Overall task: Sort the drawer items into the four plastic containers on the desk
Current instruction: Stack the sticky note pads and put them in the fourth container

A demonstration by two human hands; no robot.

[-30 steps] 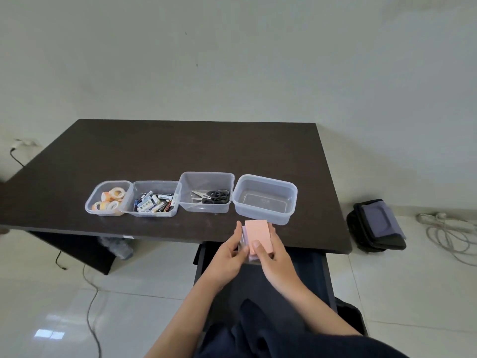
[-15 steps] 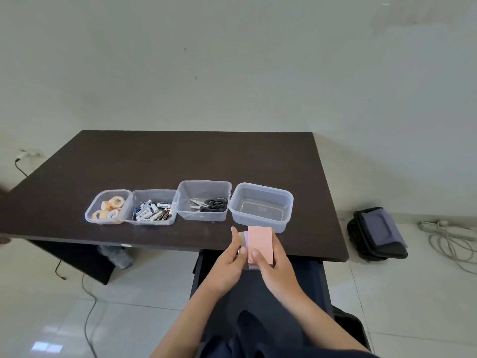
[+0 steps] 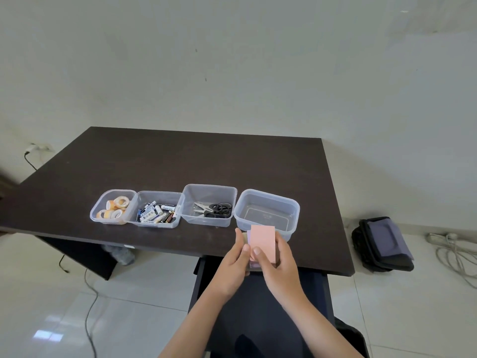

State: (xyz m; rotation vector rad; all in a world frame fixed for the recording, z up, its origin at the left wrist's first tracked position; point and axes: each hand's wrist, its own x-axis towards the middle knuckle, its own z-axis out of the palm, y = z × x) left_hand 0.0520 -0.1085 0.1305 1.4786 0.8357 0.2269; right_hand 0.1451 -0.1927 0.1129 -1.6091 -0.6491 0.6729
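Observation:
Both hands hold a stack of sticky-note pads, pink on top with a purple one under it, above the desk's front edge. My left hand grips its left side and my right hand its right side. Four clear plastic containers stand in a row on the dark desk. The leftmost container holds tape rolls, the second container batteries, the third container scissors. The rightmost container, just beyond the pads, holds nothing.
An open dark drawer sits below the desk's front edge under my hands. A black bag lies on the tiled floor at the right, with cables beyond it. Another cable runs across the floor at the left.
Both hands have lifted the pad stack up from the drawer and slightly forward, so it now overlaps the front wall of the rightmost container. The view has tilted a little.

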